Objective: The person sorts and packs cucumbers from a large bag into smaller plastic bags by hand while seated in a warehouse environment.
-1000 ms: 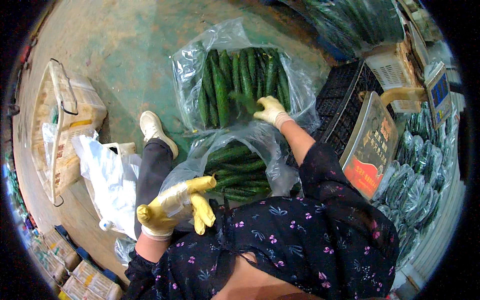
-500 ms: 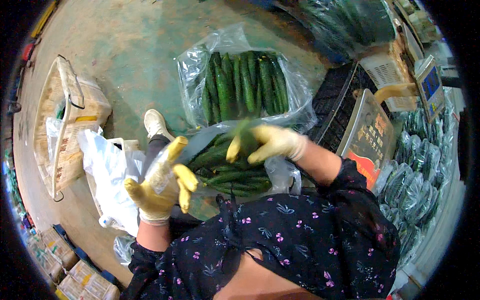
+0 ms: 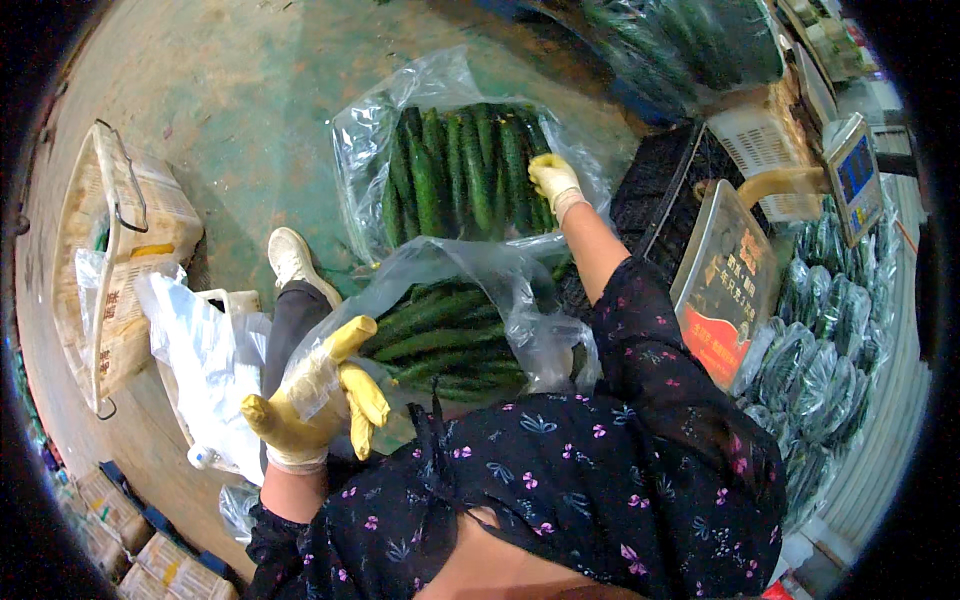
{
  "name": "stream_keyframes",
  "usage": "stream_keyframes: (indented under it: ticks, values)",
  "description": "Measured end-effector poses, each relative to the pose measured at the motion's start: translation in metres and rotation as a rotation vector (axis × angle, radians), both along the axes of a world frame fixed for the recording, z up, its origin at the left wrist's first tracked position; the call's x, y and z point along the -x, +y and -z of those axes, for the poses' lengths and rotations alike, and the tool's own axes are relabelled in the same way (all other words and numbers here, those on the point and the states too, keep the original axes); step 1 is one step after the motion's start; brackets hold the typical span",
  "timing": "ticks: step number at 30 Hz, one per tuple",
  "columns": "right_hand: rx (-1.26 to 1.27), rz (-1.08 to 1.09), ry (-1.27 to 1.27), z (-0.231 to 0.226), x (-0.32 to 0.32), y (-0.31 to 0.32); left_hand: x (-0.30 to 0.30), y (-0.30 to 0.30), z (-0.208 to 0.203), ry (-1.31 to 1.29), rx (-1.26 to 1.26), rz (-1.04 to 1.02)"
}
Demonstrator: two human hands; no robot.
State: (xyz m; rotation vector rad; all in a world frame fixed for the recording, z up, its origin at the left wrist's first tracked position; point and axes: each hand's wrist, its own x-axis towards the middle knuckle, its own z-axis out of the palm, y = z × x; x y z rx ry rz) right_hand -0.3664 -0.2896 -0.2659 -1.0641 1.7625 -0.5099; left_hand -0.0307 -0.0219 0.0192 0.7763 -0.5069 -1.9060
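Many bagged cucumbers (image 3: pixel 455 175) rest on green floor (image 3: pixel 265 130) near a scale (image 3: pixel 728 285), left hand (image 3: pixel 308 405) spread, right hand (image 3: pixel 555 182) curled, hold unclear.

Worn on the person's head, the wide fisheye camera looks steeply down and forward, with the wearer's floral black blouse (image 3: pixel 590 470) nearest, filling the lower edge. The left hand (image 3: pixel 315 390) sits close below the lens; the right hand (image 3: pixel 556 183) is farther out. The bagged cucumbers (image 3: pixel 465 175) lie upper-centre, seen from above. Straight edges bend toward the round, black-cornered rim, bowing the plastic basket (image 3: pixel 160 205) at left; the dim, squeezed stack of crates (image 3: pixel 165 570) at lower left is probably farther off.
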Motion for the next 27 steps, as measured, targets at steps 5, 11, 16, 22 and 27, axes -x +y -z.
stream_keyframes:
  ticks: [5, 11, 16, 22, 27]
  values:
    - [-0.106, -0.241, 0.429, 0.025, -0.032, 0.033, 0.001, 0.004, 0.003, 0.000, -0.040, 0.032]
    - [-0.146, -0.380, 0.470, 0.009, -0.028, 0.026, 0.005, -0.001, 0.003, 0.020, -0.021, 0.061]
    - [-0.261, -0.041, -0.350, -0.015, -0.027, 0.033, 0.003, 0.000, 0.010, 0.132, -0.008, 0.097]
    - [0.041, -0.343, -0.047, -0.037, -0.094, 0.063, 0.007, -0.003, 0.010, 0.095, -0.023, 0.059]
    - [0.223, -0.394, 0.079, -0.022, -0.119, 0.089, 0.006, -0.002, 0.010, 0.068, -0.012, 0.031]
